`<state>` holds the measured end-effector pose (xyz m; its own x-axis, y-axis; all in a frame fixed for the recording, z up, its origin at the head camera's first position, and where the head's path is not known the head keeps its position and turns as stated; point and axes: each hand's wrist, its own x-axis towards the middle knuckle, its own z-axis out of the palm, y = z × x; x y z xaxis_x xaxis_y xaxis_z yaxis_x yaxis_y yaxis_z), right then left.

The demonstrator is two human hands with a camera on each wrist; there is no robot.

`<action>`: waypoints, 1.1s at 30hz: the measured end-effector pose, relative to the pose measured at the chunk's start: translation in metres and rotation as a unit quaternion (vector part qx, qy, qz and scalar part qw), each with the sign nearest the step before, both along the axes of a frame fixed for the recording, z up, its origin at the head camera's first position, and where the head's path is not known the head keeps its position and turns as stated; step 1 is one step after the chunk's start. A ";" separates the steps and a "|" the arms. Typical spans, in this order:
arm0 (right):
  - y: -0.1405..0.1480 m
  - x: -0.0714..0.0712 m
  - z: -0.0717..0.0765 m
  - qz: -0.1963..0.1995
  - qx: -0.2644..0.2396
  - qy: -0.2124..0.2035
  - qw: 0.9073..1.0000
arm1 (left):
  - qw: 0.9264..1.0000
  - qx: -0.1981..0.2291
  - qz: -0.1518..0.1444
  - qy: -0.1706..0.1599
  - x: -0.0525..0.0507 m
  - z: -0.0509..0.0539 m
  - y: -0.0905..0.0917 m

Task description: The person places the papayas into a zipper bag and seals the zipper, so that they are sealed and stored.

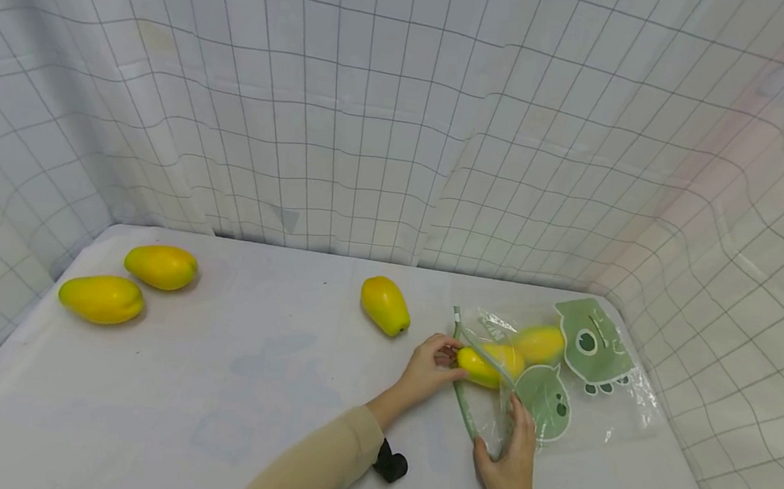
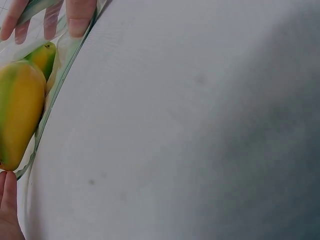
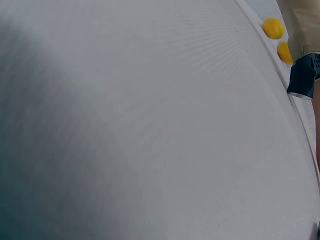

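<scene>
A clear zip bag with green dinosaur prints lies at the right of the table in the head view. One papaya, yellow with green streaks, sits at its mouth, and a second papaya lies deeper inside. My left hand holds the near papaya's end with thumb and fingers. In the left wrist view, fingertips touch that papaya's tip. My right hand grips the lower edge of the bag's mouth, thumb outside and fingers against the plastic. The right wrist view does not show the right hand's grip.
Another papaya lies left of the bag. Two more papayas, one behind and one in front, are at the far left. A black wrist device shows beside the left sleeve. Grid-patterned curtains surround the white table.
</scene>
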<state>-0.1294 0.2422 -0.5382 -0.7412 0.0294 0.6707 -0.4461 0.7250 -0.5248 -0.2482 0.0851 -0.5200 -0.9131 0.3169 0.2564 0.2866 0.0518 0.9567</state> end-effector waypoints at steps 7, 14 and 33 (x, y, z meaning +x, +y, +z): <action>0.000 0.000 -0.001 0.003 0.002 0.004 1.000 | 0.999 0.005 0.033 0.007 0.000 -0.001 0.007; -0.001 -0.001 -0.001 0.002 0.003 0.009 1.000 | 0.997 -0.025 0.067 0.008 0.000 -0.002 0.012; -0.001 0.000 -0.001 -0.001 0.004 -0.002 1.000 | 0.996 0.044 0.079 0.003 0.011 0.014 0.006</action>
<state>-0.1297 0.2413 -0.5395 -0.7434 0.0265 0.6684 -0.4424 0.7300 -0.5210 -0.2368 0.0908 -0.5064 -0.9481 0.1444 0.2834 0.2881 0.0123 0.9575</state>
